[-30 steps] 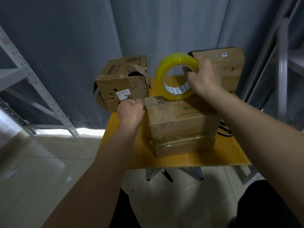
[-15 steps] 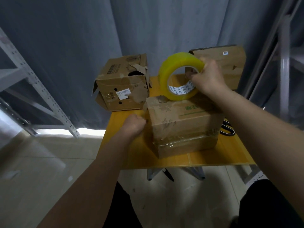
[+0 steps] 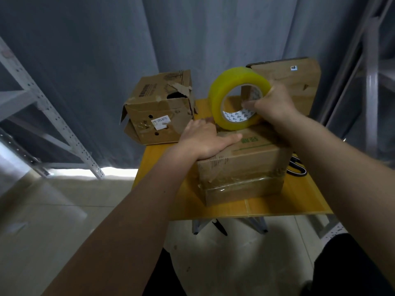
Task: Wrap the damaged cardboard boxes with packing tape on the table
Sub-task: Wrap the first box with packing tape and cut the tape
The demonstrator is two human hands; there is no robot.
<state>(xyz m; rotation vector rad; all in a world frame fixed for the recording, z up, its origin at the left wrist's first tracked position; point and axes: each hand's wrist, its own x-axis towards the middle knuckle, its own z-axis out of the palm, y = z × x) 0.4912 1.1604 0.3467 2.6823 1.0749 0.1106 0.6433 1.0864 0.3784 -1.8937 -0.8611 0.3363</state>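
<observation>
A brown cardboard box (image 3: 241, 167) with clear tape round its lower half sits in the middle of the yellow table (image 3: 288, 201). My left hand (image 3: 205, 139) lies flat on the box's top left corner, fingers straight. My right hand (image 3: 275, 105) grips a large yellow roll of packing tape (image 3: 222, 92), fingers hooked through its core, and holds it upright on the far edge of the box top. A torn box (image 3: 158, 107) with a white label stands at the back left. A third box (image 3: 297, 82) stands at the back right, partly behind my right hand.
Black-handled scissors (image 3: 297, 167) lie on the table right of the middle box. Grey metal shelving frames (image 3: 53, 116) stand to the left and right. A grey curtain hangs behind the table. Pale tiled floor lies below, and folding table legs (image 3: 256, 225) show under the front edge.
My left hand rose from the box's left side, opened, and now lies flat on the box top. The tape roll in my right hand stayed near the far edge of the box.
</observation>
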